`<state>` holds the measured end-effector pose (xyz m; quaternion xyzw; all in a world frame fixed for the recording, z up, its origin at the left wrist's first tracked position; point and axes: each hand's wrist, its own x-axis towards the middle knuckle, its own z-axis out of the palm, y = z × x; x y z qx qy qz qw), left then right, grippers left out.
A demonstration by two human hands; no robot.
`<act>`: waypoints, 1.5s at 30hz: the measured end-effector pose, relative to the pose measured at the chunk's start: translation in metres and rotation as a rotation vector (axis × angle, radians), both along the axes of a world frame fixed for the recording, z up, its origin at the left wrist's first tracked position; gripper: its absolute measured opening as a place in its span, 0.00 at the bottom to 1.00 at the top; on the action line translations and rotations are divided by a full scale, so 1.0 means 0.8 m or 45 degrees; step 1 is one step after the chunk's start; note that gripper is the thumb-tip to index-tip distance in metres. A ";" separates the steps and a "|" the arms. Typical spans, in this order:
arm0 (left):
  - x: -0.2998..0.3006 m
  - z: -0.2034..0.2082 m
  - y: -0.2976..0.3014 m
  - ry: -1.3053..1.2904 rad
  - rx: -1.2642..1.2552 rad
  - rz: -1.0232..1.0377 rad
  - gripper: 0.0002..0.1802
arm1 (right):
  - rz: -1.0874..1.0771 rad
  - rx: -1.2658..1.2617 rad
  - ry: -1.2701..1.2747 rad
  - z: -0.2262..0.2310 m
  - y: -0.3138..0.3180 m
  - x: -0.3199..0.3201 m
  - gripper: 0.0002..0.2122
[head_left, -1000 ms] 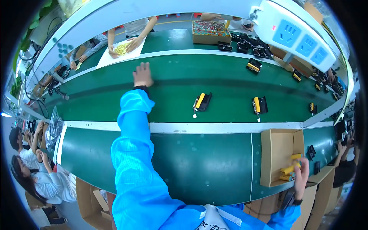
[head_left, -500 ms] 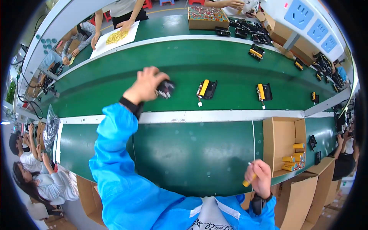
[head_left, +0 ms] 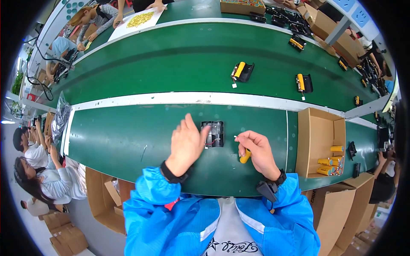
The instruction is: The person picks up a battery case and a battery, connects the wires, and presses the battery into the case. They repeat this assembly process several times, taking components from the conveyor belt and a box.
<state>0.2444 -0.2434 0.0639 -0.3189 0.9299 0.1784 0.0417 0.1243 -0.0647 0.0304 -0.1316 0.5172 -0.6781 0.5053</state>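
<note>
A black plastic casing (head_left: 217, 128) lies on the green tabletop in front of me, its hollow inside facing up, with thin wires at its lower edge. Beside its left edge is my left hand (head_left: 186, 143), fingers stretched out and the thumb reaching over or against the casing; it grips nothing. To the casing's right, my right hand (head_left: 258, 155) holds a yellow cylindrical battery (head_left: 245, 157) under its curled fingers. A small white tip, perhaps the battery's connector, shows at its thumb and forefinger.
Beyond a white rail (head_left: 192, 98), black casings with yellow batteries (head_left: 242, 71) sit on a green belt (head_left: 171, 59). At right stands a cardboard box (head_left: 314, 141) holding several yellow batteries. A clear plastic bag (head_left: 61, 117) hangs at left. Other people work around the bench.
My left hand has brought the black casing from the belt to the tabletop and let it go. My right hand has moved left and up with the battery. The view has tilted down.
</note>
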 end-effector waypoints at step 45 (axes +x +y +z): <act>0.058 -0.094 -0.024 0.507 0.375 -0.250 0.36 | -0.100 0.242 1.939 -0.037 -0.121 0.078 0.05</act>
